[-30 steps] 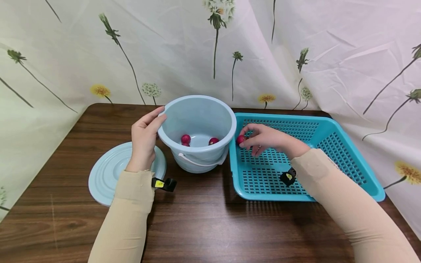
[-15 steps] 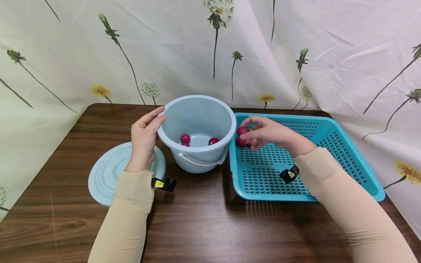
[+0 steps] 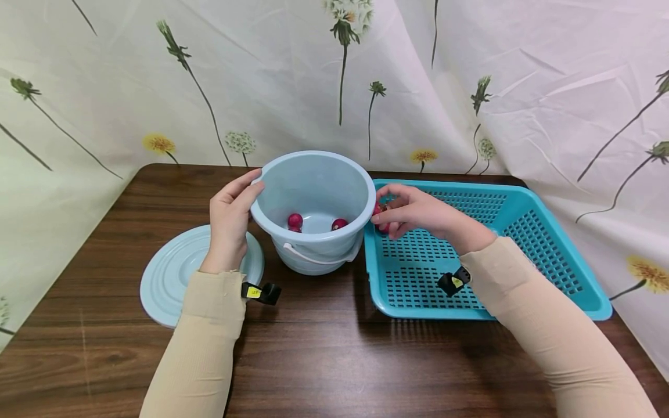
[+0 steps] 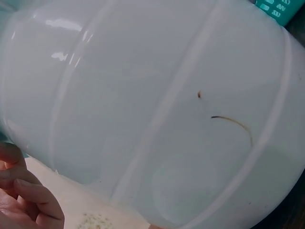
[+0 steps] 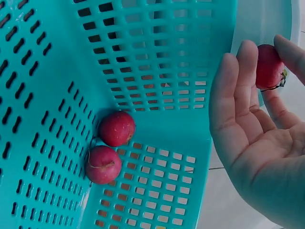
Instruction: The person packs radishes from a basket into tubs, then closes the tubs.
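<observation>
My left hand [image 3: 230, 217] holds the left rim of a light blue bucket [image 3: 319, 247], thumb and fingers on the edge. Several red radishes [image 3: 295, 220] lie on the bucket's bottom. In the left wrist view the bucket's outer wall [image 4: 124, 95] fills most of the frame, with the left hand's curled fingers [image 4: 43, 200] at lower left. Beside the bucket's right rim, my right hand [image 3: 418, 212] pinches one radish [image 5: 269, 67] between thumb and fingers, above the left end of a turquoise basket [image 3: 449, 313]. Two more radishes [image 5: 103, 164] rest in the basket's corner.
A light blue round lid [image 3: 167, 278] lies on the dark wooden table [image 3: 303, 360], left of the bucket and partly behind the left forearm. The bucket's white handle [image 3: 313, 258] hangs at its front. A flower-printed cloth [image 3: 292, 75] stands behind the table.
My right hand has lifted a radish from the basket's left corner and shifted it slightly left, toward the bucket rim. The left hand and bucket have stayed in place.
</observation>
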{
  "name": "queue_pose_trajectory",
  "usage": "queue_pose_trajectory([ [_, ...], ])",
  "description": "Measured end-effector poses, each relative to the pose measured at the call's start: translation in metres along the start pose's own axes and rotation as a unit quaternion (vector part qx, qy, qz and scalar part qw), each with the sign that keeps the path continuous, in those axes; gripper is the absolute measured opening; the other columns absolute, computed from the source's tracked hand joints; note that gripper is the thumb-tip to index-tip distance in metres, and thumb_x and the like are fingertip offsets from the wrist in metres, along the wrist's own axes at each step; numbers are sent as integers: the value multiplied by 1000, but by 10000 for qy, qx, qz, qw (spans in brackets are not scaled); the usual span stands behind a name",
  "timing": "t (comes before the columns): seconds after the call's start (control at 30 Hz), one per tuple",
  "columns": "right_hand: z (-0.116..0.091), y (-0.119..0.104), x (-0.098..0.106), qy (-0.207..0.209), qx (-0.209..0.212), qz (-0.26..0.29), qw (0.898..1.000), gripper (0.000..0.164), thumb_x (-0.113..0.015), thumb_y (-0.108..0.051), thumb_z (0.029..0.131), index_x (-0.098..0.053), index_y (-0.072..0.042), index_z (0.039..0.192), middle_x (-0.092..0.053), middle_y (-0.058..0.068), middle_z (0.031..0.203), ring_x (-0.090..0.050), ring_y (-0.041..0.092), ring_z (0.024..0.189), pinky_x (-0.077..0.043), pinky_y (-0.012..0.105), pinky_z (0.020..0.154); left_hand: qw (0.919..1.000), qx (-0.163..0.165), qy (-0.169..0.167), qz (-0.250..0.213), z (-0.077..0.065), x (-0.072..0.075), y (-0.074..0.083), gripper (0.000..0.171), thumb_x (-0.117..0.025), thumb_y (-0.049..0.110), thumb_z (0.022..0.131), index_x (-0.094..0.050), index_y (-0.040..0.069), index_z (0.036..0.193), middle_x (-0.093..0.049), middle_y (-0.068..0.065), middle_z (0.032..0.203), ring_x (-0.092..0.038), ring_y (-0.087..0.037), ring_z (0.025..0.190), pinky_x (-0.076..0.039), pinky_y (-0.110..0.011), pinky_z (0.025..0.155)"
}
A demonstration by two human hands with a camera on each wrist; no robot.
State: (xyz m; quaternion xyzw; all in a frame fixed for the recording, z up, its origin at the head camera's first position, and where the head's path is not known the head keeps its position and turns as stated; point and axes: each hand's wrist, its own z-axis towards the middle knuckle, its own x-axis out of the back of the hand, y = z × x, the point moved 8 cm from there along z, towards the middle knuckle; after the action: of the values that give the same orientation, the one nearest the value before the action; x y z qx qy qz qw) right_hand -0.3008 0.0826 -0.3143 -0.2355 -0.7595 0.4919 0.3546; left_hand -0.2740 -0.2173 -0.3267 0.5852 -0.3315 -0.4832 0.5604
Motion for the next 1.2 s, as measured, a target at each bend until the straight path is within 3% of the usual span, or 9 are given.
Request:
queue_pose_trajectory([
  [0.47,1,1,1,69,32,-59,10000,38,-66,-16,95,-50,-8,128,-66,14,92,-63,19,68,-59,49,81,10000,-25,-1,-33,1,0,0,33,-70,20,92,-71,10,123,-69,0,112,-68,-10,88,-56,-18,75],
  [0.87,-4,0,5,-11,-14,-263,9997,34,-66,-18,94,-51,-8,122,-68,7,90,-63,23,68,-60,41,74,10000,0,-13,51,1,0,1,33,-70,20,92,-71,11,124,-68,0,113,-68,-9,87,-56,-17,73],
  [1.2,-12,-7,8,-99,-105,-39,9999,32,-68,-17,92,-52,-10,118,-65,17,94,-57,22,68,-58,37,69,9999,63,-22,131,1,1,1,33,-70,22,92,-71,12,124,-68,1,113,-67,-9,87,-56,-18,73],
])
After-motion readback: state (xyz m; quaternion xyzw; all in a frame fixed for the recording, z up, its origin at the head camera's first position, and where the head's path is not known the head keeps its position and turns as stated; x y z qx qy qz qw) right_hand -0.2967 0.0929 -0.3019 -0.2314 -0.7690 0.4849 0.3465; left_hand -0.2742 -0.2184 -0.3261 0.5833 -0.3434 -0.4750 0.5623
